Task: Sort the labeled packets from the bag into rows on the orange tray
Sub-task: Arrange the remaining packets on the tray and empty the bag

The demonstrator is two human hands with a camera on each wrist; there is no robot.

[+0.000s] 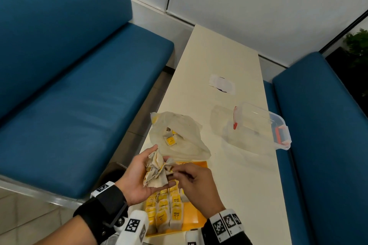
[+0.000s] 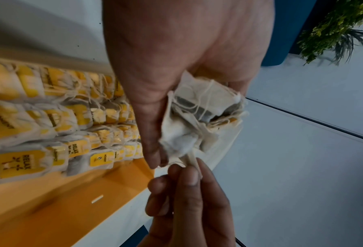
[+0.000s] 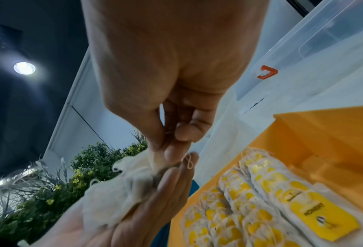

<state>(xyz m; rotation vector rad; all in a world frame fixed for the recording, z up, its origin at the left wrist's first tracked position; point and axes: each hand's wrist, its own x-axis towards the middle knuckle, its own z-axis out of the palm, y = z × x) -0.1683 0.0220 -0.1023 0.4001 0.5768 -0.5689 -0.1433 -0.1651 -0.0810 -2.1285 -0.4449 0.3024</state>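
Packets (image 1: 156, 173) sit bunched in the left hand (image 1: 139, 177), palm up, fingers loosely curled under the clump, strings tangled thru it. Right hand (image 1: 196, 183) comes in from the right side; its grip is together, thumb + forefinger pinched on one packet corner at the clump's right edge, just off the left fingertips (image 2: 155, 160). That's the relation that counts: the pinched packet lies leftward from the right grip, its long axis running roughly back into the left palm, so the pull likely has to go rightward and down, away from the clump, to free it w/o dragging strings along.

Orange tray (image 1: 196, 217) is directly below both hands on the bench (image 1: 229, 61), rows of yellow-labeled packets (image 1: 169, 215) filling its left part, bare orange to the right. Bag (image 1: 179, 135) lies open just beyond the tray, more packets inside. Right hand is nearer the free tray space.
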